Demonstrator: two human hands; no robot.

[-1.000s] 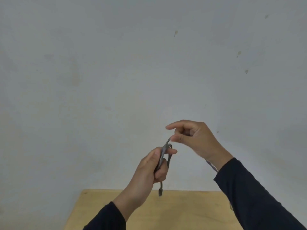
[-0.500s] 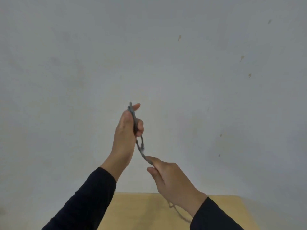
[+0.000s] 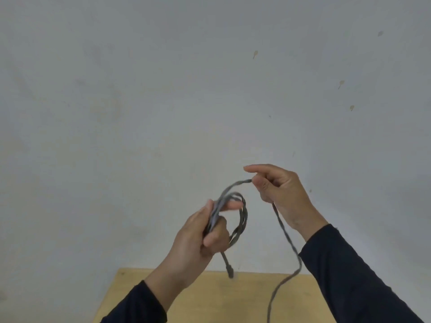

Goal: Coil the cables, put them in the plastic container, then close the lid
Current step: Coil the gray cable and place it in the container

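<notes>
I hold a thin grey cable (image 3: pixel 240 220) in the air in front of a pale wall. My left hand (image 3: pixel 205 231) grips a small bundle of loops of it, and one plug end hangs down below that fist. My right hand (image 3: pixel 279 192), up and to the right, pinches the running length of the same cable between thumb and fingers. From there the loose length drops past my right sleeve toward the wooden table (image 3: pixel 210 299). The plastic container is out of sight.
Only the far edge of the light wooden table shows at the bottom of the view. Behind it stands a plain grey-white wall (image 3: pixel 163 101) with a few small marks.
My left hand has dropped from a raised position to chest height with more loops in it. My right hand has swung from low centre up to the right, drawing the cable along.
</notes>
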